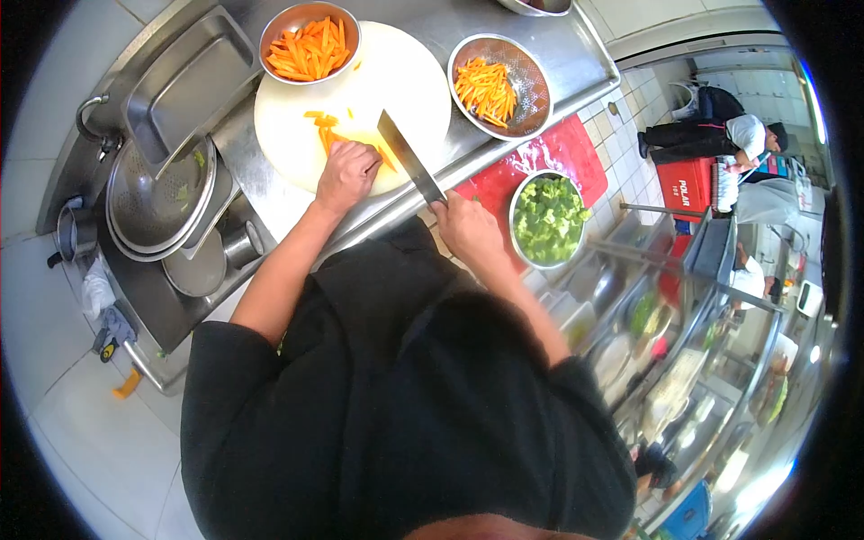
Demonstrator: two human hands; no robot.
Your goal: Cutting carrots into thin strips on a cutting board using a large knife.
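Note:
My right hand [466, 226] grips the handle of a wide-bladed kitchen knife [410, 156], whose blade reaches over the edge of a round white cutting board [418, 74]. On the board, my left hand [349, 172] rests with curled fingers on orange carrot pieces [329, 136]; some pieces lie beyond the fingertips and by the blade. What is under the fingers is hidden. A metal bowl of thicker carrot sticks [309, 50] stands on the board's far left part. Right of the board, a perforated metal bowl [540, 115] holds thin carrot strips [487, 91].
A bowl of broccoli florets [550, 219] stands over a red board [580, 155] at the right. Colanders [158, 202], a rectangular steel pan [192, 84] and a faucet [101, 128] are at the left. Metal shelving [682, 270] and a co-worker [729, 138] are farther right.

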